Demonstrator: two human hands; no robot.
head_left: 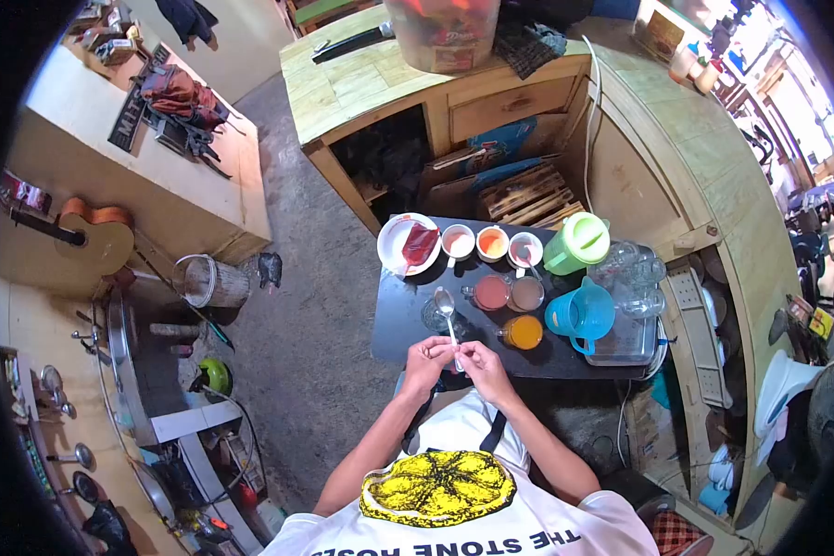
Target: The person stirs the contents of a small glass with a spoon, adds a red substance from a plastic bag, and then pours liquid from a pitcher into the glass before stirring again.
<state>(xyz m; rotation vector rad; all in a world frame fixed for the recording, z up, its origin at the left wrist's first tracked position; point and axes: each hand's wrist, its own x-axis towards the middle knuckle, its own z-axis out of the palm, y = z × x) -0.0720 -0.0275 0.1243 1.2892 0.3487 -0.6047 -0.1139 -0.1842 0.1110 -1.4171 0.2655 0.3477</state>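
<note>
A metal spoon [446, 308] is held by its handle between my left hand [426, 360] and my right hand [480, 361], both closed at the front edge of the black table [394, 320]. The spoon's bowl points away from me, beside a clear glass [433, 315]. To the right stand a glass of pink drink [491, 292], a glass of brownish drink [526, 294] and a glass of orange drink [523, 332]. Behind them are a white bowl [391, 243] with a red packet [421, 245] and three white cups [491, 243].
A green lidded pitcher [576, 244], a blue pitcher [581, 313], clear plastic bottles [635, 278] and a clear tray [621, 347] occupy the table's right side. Behind the table is a wooden counter [343, 79]. A wastebasket [211, 281] stands on the floor at the left.
</note>
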